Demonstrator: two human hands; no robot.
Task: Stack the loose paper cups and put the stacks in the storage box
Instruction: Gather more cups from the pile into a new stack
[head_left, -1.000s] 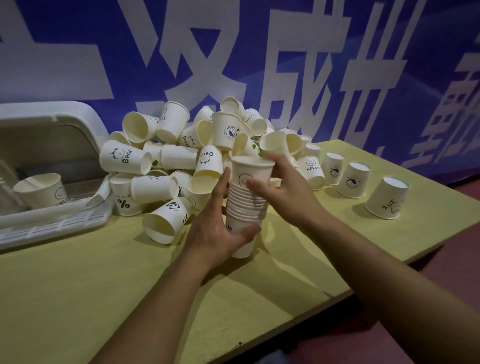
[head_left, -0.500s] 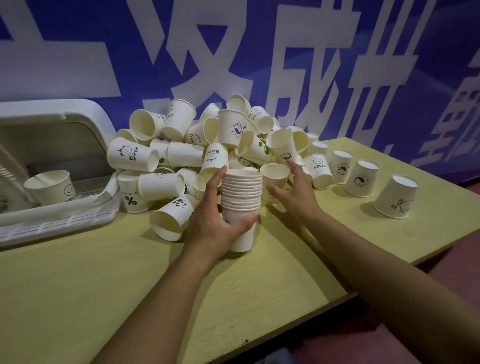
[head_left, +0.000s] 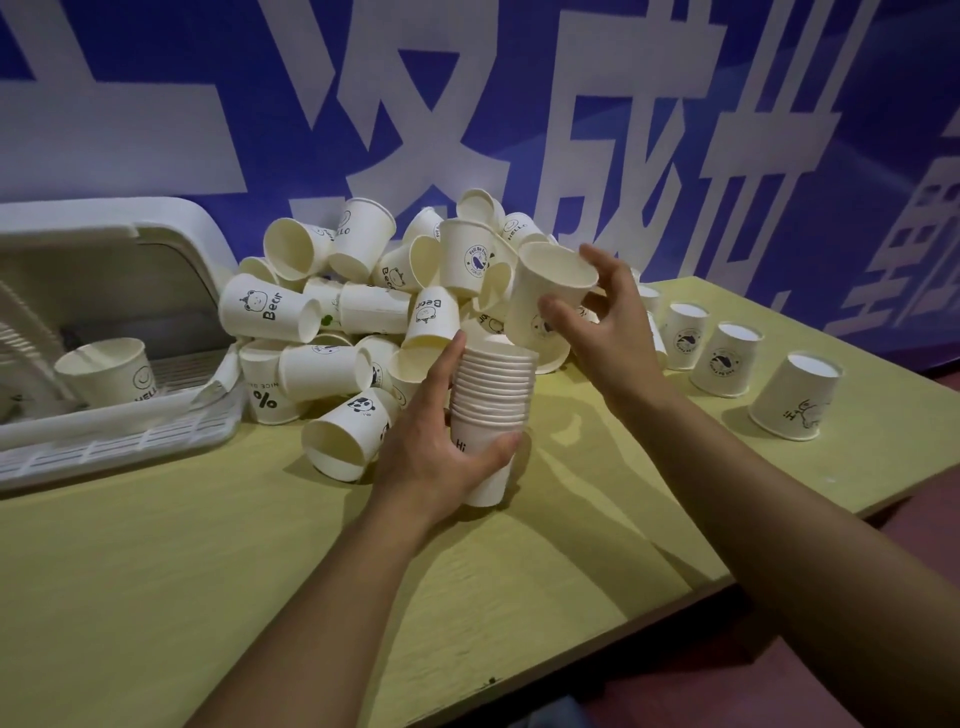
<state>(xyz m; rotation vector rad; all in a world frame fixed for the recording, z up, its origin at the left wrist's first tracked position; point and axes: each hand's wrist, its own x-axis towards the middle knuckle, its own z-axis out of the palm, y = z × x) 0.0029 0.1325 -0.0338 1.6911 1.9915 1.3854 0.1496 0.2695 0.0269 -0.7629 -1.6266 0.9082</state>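
My left hand (head_left: 434, 447) grips an upright stack of white paper cups (head_left: 492, 395) standing on the yellow-green table (head_left: 208, 561). Just above and right of the stack's top, my right hand (head_left: 605, 317) holds a single paper cup (head_left: 545, 301), mouth up and tilted right. Behind both lies a big pile of loose cups (head_left: 358, 306) on their sides. The white storage box (head_left: 104, 322) stands open at the left with one cup (head_left: 106, 371) inside it.
Three cups stand upside down on the table to the right, the nearest one (head_left: 795, 397) closest to the edge. A blue banner with large white characters (head_left: 467, 104) covers the wall behind. The table's front edge runs diagonally at the lower right.
My right hand has picked a cup out of the pile and raised it above the stack. My left hand keeps its grip on the stack, which stays in place.
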